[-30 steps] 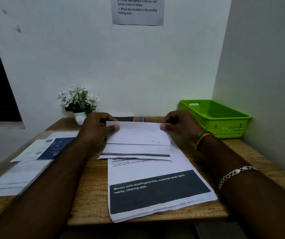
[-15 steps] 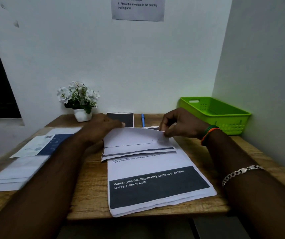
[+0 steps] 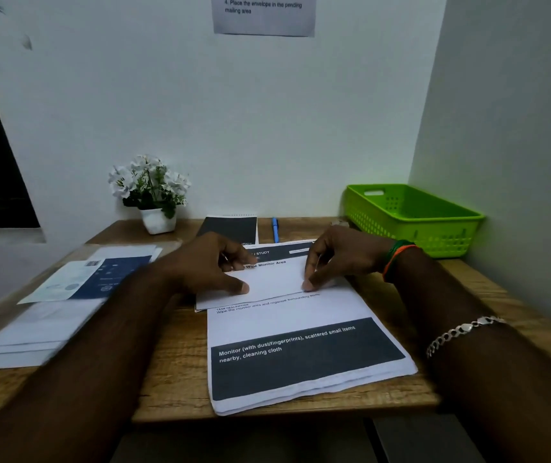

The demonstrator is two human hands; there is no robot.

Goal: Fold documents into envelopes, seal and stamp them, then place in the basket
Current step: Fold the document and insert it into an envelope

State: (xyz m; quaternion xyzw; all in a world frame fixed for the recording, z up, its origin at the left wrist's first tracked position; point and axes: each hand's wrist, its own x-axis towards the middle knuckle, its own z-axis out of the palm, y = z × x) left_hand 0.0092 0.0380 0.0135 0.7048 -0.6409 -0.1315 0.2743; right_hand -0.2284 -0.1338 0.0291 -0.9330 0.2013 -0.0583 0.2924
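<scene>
A white document (image 3: 274,279), folded over on itself, lies on top of a stack of printed sheets (image 3: 300,359) in the middle of the wooden desk (image 3: 174,372). My left hand (image 3: 207,265) rests on its left part, thumb pressing near the front edge. My right hand (image 3: 340,255) pinches the folded flap's front edge with its fingertips. The green plastic basket (image 3: 447,235) stands at the back right against the wall. White envelopes (image 3: 33,339) lie at the desk's left, blurred.
A blue and white leaflet (image 3: 100,279) lies over the envelopes. At the back stand a potted white flower (image 3: 154,195), a dark notebook (image 3: 230,228) and a blue pen (image 3: 274,228). An instruction sheet (image 3: 264,15) hangs on the wall. Walls close the back and right.
The document's upper flap, held raised a second ago, has been brought down toward me and now lies flat. Both hands came down with it onto the stack.
</scene>
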